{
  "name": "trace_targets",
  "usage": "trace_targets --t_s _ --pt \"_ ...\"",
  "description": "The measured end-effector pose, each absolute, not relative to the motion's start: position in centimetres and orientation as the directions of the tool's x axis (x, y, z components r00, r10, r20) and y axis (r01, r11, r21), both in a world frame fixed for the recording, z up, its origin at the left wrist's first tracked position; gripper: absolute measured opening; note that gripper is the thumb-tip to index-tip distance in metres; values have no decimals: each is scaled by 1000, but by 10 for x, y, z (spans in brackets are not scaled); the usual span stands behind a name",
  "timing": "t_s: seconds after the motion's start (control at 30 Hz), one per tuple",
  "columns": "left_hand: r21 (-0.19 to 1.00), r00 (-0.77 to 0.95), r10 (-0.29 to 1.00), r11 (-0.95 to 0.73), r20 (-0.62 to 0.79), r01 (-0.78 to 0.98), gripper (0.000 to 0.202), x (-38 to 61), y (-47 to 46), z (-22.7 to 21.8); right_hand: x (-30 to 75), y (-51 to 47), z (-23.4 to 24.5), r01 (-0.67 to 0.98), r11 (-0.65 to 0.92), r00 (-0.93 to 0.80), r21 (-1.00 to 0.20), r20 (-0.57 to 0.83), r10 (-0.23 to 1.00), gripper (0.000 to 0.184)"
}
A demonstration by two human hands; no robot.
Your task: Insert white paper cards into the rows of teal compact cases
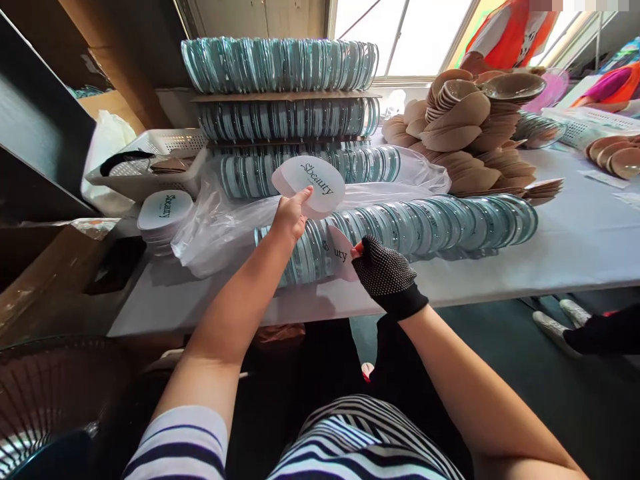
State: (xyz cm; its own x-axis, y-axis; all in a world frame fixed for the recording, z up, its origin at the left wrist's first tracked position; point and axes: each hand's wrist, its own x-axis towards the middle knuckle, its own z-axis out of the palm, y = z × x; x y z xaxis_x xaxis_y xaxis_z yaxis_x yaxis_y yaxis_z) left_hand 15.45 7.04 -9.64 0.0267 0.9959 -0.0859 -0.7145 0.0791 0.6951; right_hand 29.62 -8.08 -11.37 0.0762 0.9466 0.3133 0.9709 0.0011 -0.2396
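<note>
Two hands (290, 217), one white basket (150, 160)

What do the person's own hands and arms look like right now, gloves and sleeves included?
The left hand is bare. The right hand wears a black fingerless glove studded with small pale dots, ending at the wrist. Both forearms are uncovered; short sleeves striped dark navy and white show at the bottom.

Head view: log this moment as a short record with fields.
left hand: bare left hand holds up a white round card printed "Sbeauty"
right hand: gloved right hand pinches a second printed card
in front: row of clear round cases lying on a plastic bag
behind: stacked rows of cases
left: pile of printed cards, white basket
right: heap of tan pads
surface: white table
</note>
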Motion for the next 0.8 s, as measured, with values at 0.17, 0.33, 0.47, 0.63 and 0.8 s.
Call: trace_targets --t_s 0.17,0.33,0.47,0.63,0.8 --pt "690 -6 994 72 -110 -720 37 155 64 -97 291 -59 -122 981 0 43 -195 215 976 23" --pt "711 2 997 58 -79 -701 38 154 57 -97 282 -56 -133 997 36 -28 -71 115 993 29" --pt "719 7 998 45 -56 -694 40 156 55 -99 283 -56 -131 995 102 -102 2 56 993 27" --pt "724 -10 999 27 -47 -689 37 154 56 -101 295 -56 -123 713 -101 -101 -694 -244 965 22" --pt "739 -15 999 16 -36 -673 33 155 56 -102 293 -59 -127 -251 -386 -220 -888 -336 916 13"
